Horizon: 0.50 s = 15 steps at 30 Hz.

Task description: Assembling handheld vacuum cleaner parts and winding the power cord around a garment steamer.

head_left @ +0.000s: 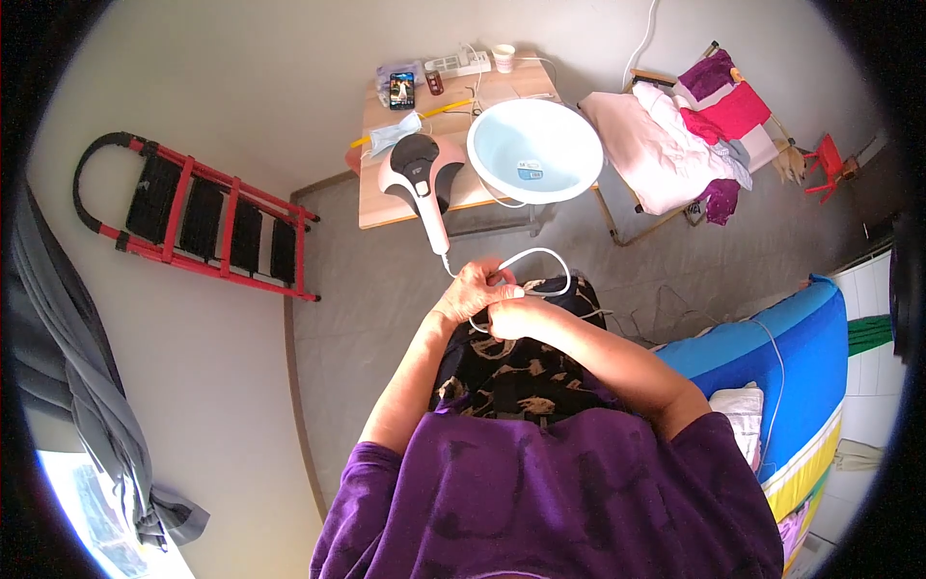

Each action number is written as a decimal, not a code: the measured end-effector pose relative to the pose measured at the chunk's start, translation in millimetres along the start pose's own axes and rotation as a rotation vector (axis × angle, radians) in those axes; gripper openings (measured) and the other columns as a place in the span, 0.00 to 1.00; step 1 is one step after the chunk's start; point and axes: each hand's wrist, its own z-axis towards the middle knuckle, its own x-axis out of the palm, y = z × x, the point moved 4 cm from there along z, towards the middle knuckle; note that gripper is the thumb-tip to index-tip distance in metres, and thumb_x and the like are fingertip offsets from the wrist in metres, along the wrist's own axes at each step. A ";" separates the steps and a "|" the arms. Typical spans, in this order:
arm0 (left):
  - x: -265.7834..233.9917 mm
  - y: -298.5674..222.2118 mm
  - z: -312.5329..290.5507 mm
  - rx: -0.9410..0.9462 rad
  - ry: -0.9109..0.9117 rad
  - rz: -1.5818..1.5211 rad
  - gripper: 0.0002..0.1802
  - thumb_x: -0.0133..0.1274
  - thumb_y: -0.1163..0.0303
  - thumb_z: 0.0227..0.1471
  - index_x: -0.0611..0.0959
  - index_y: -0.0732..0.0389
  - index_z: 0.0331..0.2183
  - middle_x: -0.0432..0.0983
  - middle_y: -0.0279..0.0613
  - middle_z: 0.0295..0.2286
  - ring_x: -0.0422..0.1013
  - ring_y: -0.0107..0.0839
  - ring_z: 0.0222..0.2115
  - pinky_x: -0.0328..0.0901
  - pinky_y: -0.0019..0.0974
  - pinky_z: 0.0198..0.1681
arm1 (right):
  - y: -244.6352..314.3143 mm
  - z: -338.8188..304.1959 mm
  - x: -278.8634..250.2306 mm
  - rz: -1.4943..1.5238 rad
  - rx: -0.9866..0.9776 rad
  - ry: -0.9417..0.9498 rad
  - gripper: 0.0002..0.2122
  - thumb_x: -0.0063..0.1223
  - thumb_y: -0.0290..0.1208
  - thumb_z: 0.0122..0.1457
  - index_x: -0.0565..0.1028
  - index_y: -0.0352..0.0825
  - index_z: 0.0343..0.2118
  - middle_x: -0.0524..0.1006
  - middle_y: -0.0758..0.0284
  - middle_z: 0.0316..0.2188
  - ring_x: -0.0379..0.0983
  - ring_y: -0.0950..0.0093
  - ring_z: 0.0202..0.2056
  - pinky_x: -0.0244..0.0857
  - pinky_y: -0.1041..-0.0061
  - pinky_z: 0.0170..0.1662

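Observation:
My left hand and my right hand meet over my lap, both closed on a white power cord. The cord bends in a loop above my hands. One end of it runs up to the handle of a white and dark handheld vacuum cleaner, which lies at the near edge of a wooden table with its handle jutting out toward me. Beside the cleaner on the table stands a pale blue basin with a label on its bottom.
On the table lie a phone, a face mask, a power strip and a paper cup. A chair piled with clothes stands right. A red stepladder leans left. A blue bed lies near right.

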 end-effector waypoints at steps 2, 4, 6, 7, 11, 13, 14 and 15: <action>3.5 -0.1 1.0 0.010 0.070 -0.230 0.19 0.67 0.58 0.38 0.81 0.62 0.27 0.70 0.29 0.19 0.64 0.20 0.24 0.63 0.30 0.32 | -9.5 8.1 12.5 0.004 0.007 0.025 0.10 0.55 0.34 0.47 0.81 0.40 0.32 0.80 0.69 0.34 0.74 0.72 0.41 0.66 0.69 0.46; 3.2 -3.9 -0.3 0.013 0.097 -0.266 0.18 0.66 0.59 0.39 0.81 0.62 0.27 0.73 0.30 0.21 0.66 0.20 0.25 0.64 0.29 0.33 | -24.7 24.0 36.7 0.205 -0.017 -0.001 0.05 0.58 0.33 0.45 0.80 0.38 0.20 0.79 0.66 0.22 0.76 0.71 0.29 0.69 0.71 0.35; 3.1 -4.1 -2.3 0.011 0.120 -0.307 0.16 0.65 0.60 0.41 0.81 0.63 0.27 0.75 0.31 0.23 0.67 0.21 0.27 0.64 0.29 0.33 | -26.9 32.3 42.4 0.290 0.069 0.041 0.06 0.59 0.34 0.47 0.80 0.37 0.21 0.79 0.65 0.22 0.76 0.70 0.29 0.68 0.71 0.35; 3.7 -3.0 -3.5 -0.003 0.148 -0.321 0.15 0.63 0.61 0.43 0.81 0.63 0.29 0.75 0.32 0.24 0.68 0.21 0.28 0.64 0.28 0.34 | -25.2 33.9 41.0 0.287 0.108 0.053 0.06 0.59 0.34 0.47 0.80 0.37 0.21 0.79 0.65 0.23 0.76 0.71 0.29 0.68 0.71 0.35; 6.9 8.1 -1.7 -0.045 0.244 -0.376 0.14 0.60 0.64 0.47 0.79 0.63 0.33 0.75 0.32 0.27 0.68 0.21 0.29 0.64 0.28 0.35 | -18.3 25.4 27.5 0.374 0.212 0.071 0.06 0.60 0.33 0.46 0.80 0.36 0.23 0.79 0.65 0.24 0.76 0.71 0.30 0.68 0.70 0.34; 6.3 11.2 -1.4 -0.036 0.264 -0.351 0.13 0.59 0.65 0.48 0.78 0.63 0.33 0.74 0.32 0.27 0.68 0.21 0.29 0.63 0.28 0.35 | -8.0 16.8 8.0 0.363 0.220 0.101 0.06 0.60 0.34 0.46 0.80 0.37 0.23 0.79 0.65 0.24 0.76 0.71 0.29 0.67 0.70 0.34; 6.5 10.8 -1.8 -0.027 0.286 -0.325 0.12 0.57 0.66 0.50 0.78 0.63 0.34 0.73 0.31 0.27 0.67 0.21 0.29 0.63 0.27 0.34 | -5.0 14.2 2.4 0.353 0.230 0.130 0.06 0.59 0.35 0.47 0.81 0.37 0.23 0.79 0.65 0.24 0.75 0.71 0.29 0.67 0.70 0.34; 6.8 11.1 -2.5 -0.028 0.284 -0.325 0.12 0.57 0.66 0.50 0.78 0.63 0.34 0.73 0.31 0.27 0.67 0.21 0.29 0.63 0.27 0.34 | -8.8 18.5 9.0 0.353 0.228 0.130 0.06 0.59 0.35 0.47 0.81 0.37 0.23 0.79 0.65 0.24 0.75 0.71 0.29 0.67 0.70 0.34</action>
